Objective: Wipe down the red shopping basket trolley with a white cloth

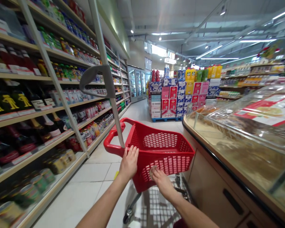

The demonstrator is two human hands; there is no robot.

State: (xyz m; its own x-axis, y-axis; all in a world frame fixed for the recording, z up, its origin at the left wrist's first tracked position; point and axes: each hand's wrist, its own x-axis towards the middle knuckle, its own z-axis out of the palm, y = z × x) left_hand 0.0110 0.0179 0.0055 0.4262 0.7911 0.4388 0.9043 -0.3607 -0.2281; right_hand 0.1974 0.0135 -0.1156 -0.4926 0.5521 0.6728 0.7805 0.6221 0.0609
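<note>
Cart (161, 153): likely light, stiff, apt to roll; best held at its red handle (112, 133)
Left grip (129, 163): fingers extended over the rim; cannot tell if clasped
Right grip (161, 179): closed on a pad (153, 172), at the cart's slotted side
Floor (95, 169): pale tile, beneath the cart
Aisle: shelves (21, 76) left, boxes (169, 101) ahead

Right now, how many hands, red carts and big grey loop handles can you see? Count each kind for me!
Hands: 2, the left hand and the right hand
Red cart: 1
Grey loop handle: 1
Total: 4
</note>
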